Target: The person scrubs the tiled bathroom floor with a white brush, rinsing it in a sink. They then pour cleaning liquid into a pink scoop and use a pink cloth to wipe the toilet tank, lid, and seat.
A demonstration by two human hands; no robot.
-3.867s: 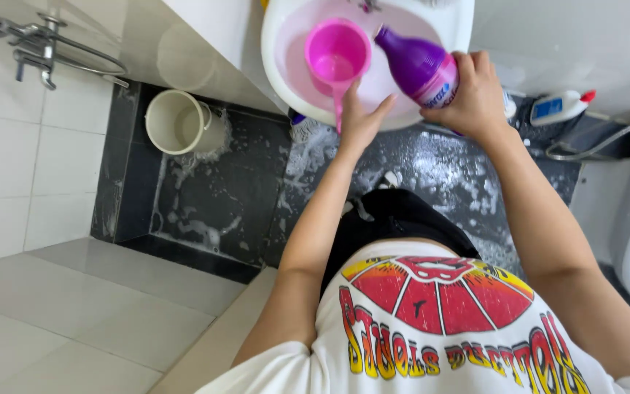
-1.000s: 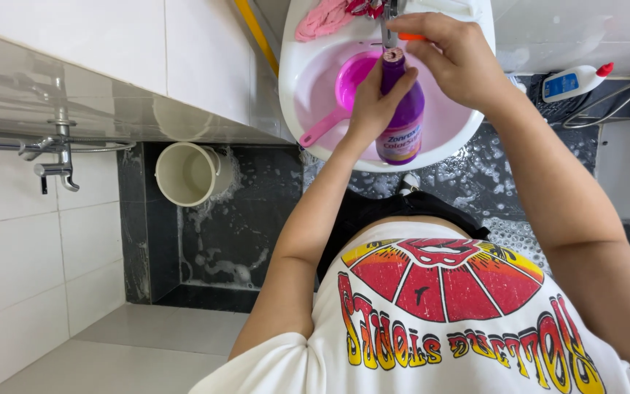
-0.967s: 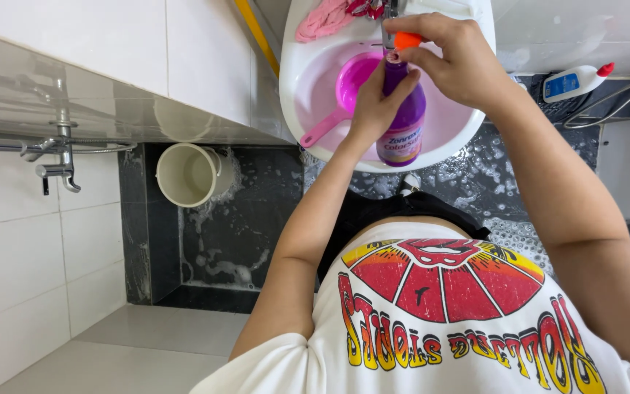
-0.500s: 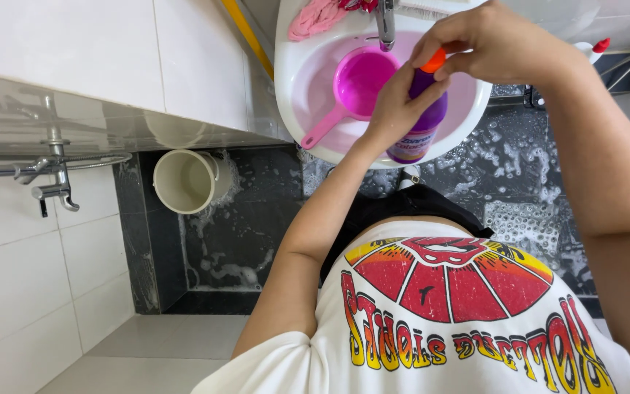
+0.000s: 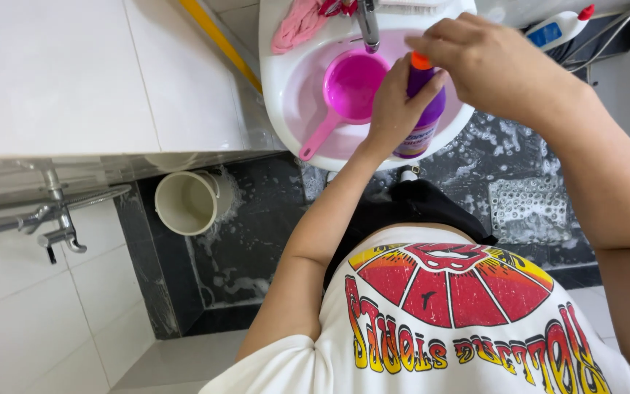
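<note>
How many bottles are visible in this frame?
2: a purple bottle held over the white sink by the left hand, and a white bottle at top right. Others may be hidden.

The purple bottle (image 5: 421, 117) now stands upright in the left hand (image 5: 395, 109), no longer tilted, its orange cap (image 5: 421, 61) under the right hand (image 5: 494, 66).

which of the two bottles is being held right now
The purple bottle with the orange cap, upright over the sink; the white spray bottle lies untouched.
</note>
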